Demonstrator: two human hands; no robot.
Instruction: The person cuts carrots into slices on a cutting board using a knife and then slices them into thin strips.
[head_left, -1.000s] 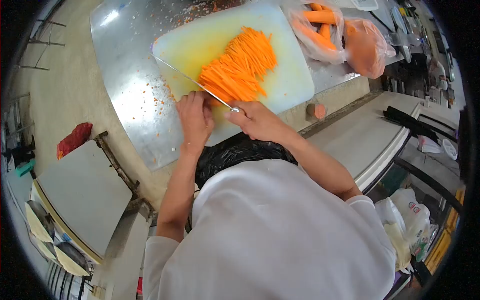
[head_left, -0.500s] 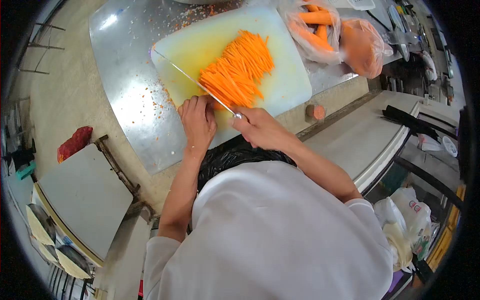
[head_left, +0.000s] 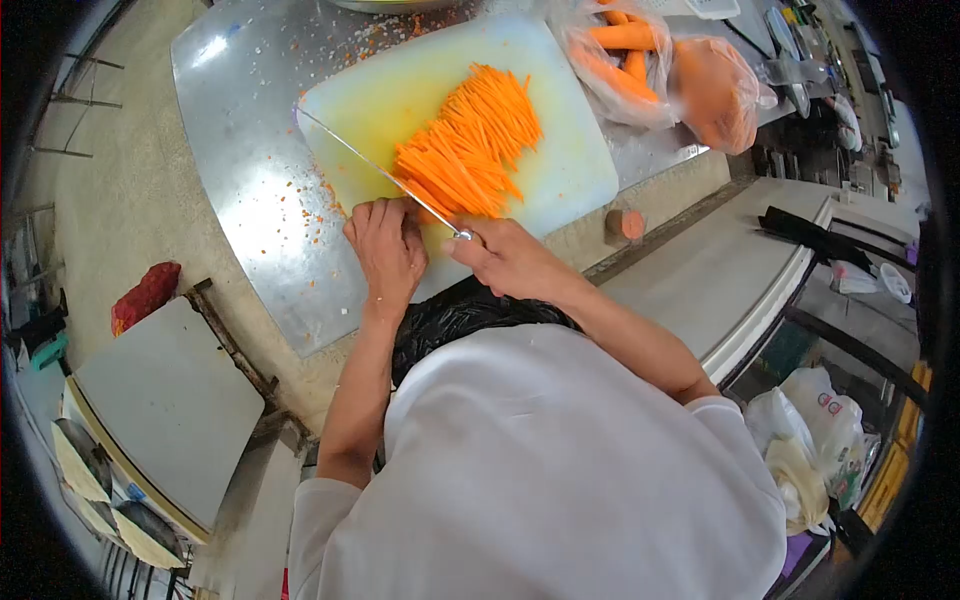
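Note:
My right hand (head_left: 505, 258) is wrapped round the handle of a kitchen knife (head_left: 350, 148). Its long blade slants across the white cutting board (head_left: 570, 190) toward the upper left. Close to the blade, on its near side, my left hand (head_left: 387, 250) rests with bent fingers pressed together at the board's near edge. Orange carrot shows by its fingertips, mostly hidden by the fingers and the blade. Just beyond the blade lies a heap of thin carrot strips (head_left: 480, 135).
The board lies on a metal table (head_left: 235, 170) strewn with carrot scraps. Clear bags of whole carrots (head_left: 625, 60) and something orange (head_left: 715, 95) stand at the right. A bowl rim (head_left: 390, 6) shows at the top. A black plastic bag (head_left: 455, 320) hangs before me.
The whole view has shifted slightly. Both hands and the knife keep nearly the same place on the board, and the strip heap looks much the same.

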